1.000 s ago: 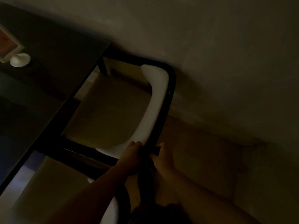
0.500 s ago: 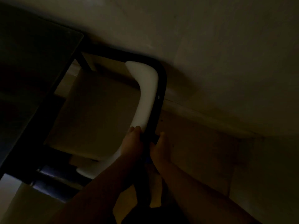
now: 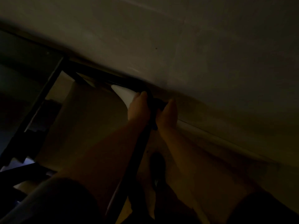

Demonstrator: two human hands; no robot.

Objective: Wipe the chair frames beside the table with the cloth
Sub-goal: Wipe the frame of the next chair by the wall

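Here, in very dim light, both hands close on the black chair frame at its rounded top corner, just beside the wall. The left hand wraps the tube on the white backrest side. The right hand is clamped on a dark cloth pressed against the frame between the hands. The dark bench lies left.

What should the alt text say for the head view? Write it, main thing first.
In very dim light, a person's left hand and right hand grip a dark cloth around the black chair frame near its corner, beside the white backrest. A dark table stands at left.
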